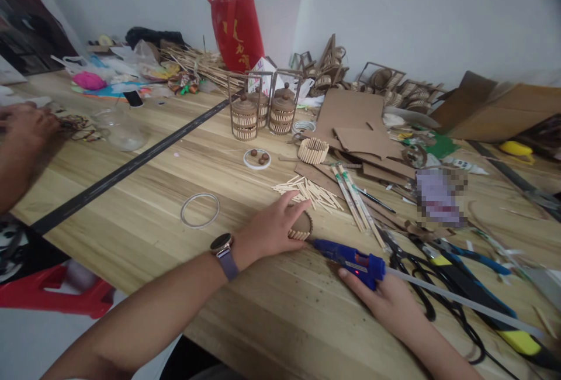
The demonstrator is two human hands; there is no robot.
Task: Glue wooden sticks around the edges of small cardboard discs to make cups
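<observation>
The left hand (272, 225) holds, between spread thumb and fingers, a small round brown cardboard piece edged with pale wooden sticks (301, 232), apparently steadying it on the light wood-grain counter (272, 310), while the right hand (392, 298) grips a blue plastic glue gun (350, 258) pointed beside it, below a plain whitish wall (372, 17).

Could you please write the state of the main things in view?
Glue gun: in right hand, red light lit.
Stick-walled piece: held by left hand, partly hidden.
Loose sticks: scattered in a heap.
Lidded containers: upright, covered.
Red bag: upright.
Thin ring: lying flat.
</observation>
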